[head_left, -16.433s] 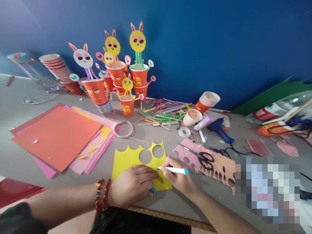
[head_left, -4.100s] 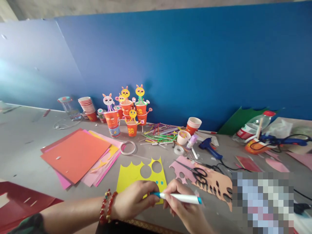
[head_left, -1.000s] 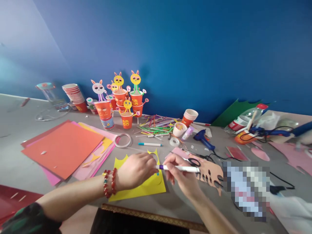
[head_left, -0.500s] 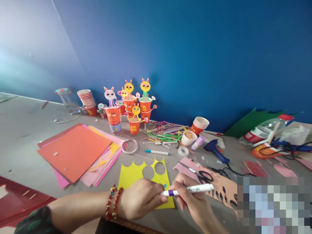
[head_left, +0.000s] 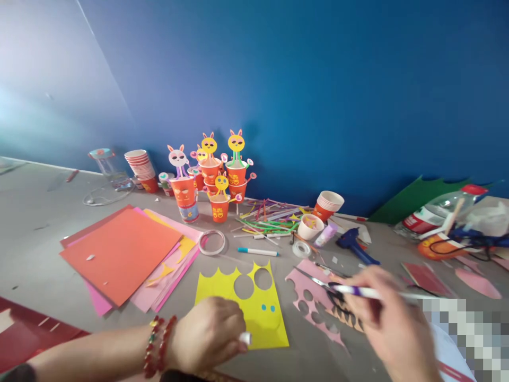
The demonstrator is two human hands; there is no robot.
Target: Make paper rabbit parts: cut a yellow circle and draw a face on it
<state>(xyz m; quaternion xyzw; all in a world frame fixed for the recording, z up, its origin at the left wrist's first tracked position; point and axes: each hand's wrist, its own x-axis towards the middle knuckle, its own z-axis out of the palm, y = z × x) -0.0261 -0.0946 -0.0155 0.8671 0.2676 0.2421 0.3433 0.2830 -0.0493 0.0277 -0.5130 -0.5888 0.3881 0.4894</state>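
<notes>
My left hand (head_left: 207,334) rests closed on the near left corner of a yellow paper sheet (head_left: 262,310) and pinches a small white pen cap (head_left: 245,338). The sheet has round holes cut out of it and two blue dots drawn on it. My right hand (head_left: 392,323), blurred by motion, is to the right of the sheet over a pink cut-out paper (head_left: 308,292). Its fingers grip a white marker with a purple band (head_left: 368,291), uncapped, tip pointing left. A blue-tipped marker (head_left: 257,251) lies on the table beyond the yellow sheet.
A stack of orange, pink and yellow paper (head_left: 123,254) lies at left. Bunny-topped orange cups (head_left: 214,180) stand at the back, with straws (head_left: 270,217), tape rolls (head_left: 212,242), a cup stack (head_left: 328,204), a blue glue gun (head_left: 353,245), scissors (head_left: 318,281) and a bottle (head_left: 437,215).
My right hand has pulled the purple marker away to the right, off its cap, which stays in my left hand. Earlier a blue marker was swapped for this one.
</notes>
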